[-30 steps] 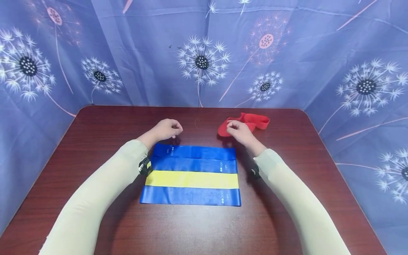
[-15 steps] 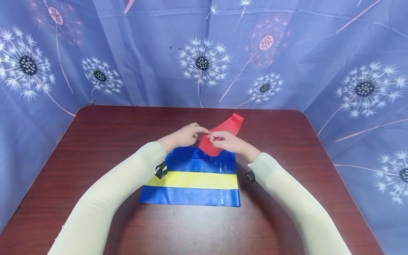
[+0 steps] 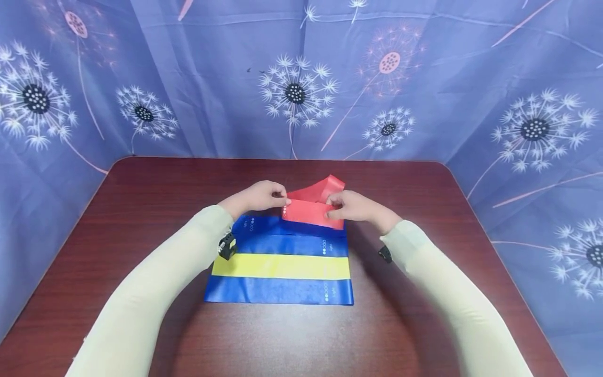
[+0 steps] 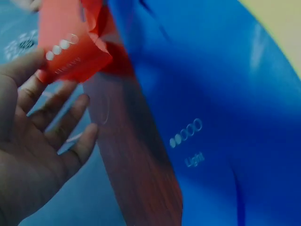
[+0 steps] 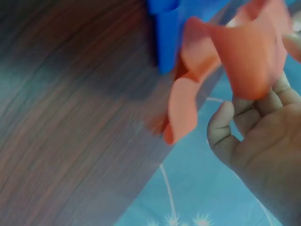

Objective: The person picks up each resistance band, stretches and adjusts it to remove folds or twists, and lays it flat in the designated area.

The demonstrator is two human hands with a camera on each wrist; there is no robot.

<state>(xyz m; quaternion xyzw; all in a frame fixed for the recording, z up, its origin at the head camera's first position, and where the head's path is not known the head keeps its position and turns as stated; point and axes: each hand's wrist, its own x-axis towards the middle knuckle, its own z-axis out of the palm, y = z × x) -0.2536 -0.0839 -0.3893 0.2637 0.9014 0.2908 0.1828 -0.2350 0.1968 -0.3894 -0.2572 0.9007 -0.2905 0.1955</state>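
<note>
A red resistance band loop (image 3: 306,211) is raised over the far part of the blue bands. My left hand (image 3: 259,198) pinches its left end between thumb and index finger; the other fingers spread apart in the left wrist view. At its right end, my right hand (image 3: 358,206) grips the band with thumb and fingers. Part of the loop trails behind, and the right wrist view has the band (image 5: 247,61) curving over my fingers. Beneath lie flat blue bands (image 3: 278,289) marked "Light", with a yellow band (image 3: 282,265) between them.
The bands lie on a dark reddish wood table (image 3: 282,340). A blue-violet cloth (image 3: 212,78) with a dandelion print hangs behind the table and along both sides. Small black wrist cameras sit under both sleeves.
My right hand has brought the red band from the back right leftward, over the blue bands. My left hand has moved right and now pinches its end. The band is straightened between both hands.
</note>
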